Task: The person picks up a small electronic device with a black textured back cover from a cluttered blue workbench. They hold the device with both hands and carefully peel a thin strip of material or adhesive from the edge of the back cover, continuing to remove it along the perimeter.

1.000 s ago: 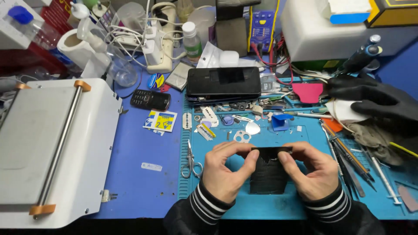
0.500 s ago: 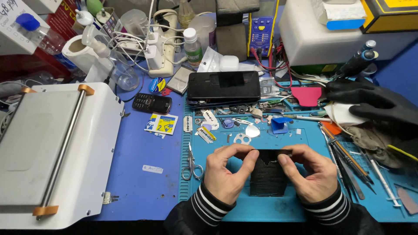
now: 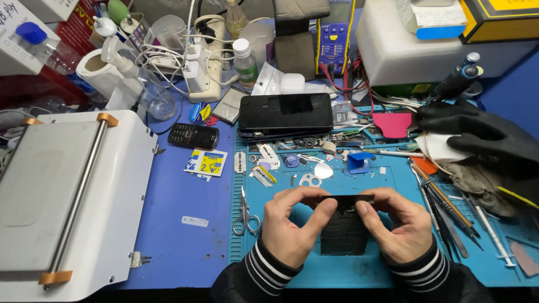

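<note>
Blue mat [image 3: 387, 269] on a cluttered bench [image 3: 185, 196] bears both hands' black slab [image 3: 343, 230].

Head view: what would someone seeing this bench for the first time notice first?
Both bare hands, left hand and right hand, pinch a dark flat panel over the blue work mat at bottom centre. A black phone lies face up beyond them. A white flat machine fills the left side, and black gloves lie at right.
</note>
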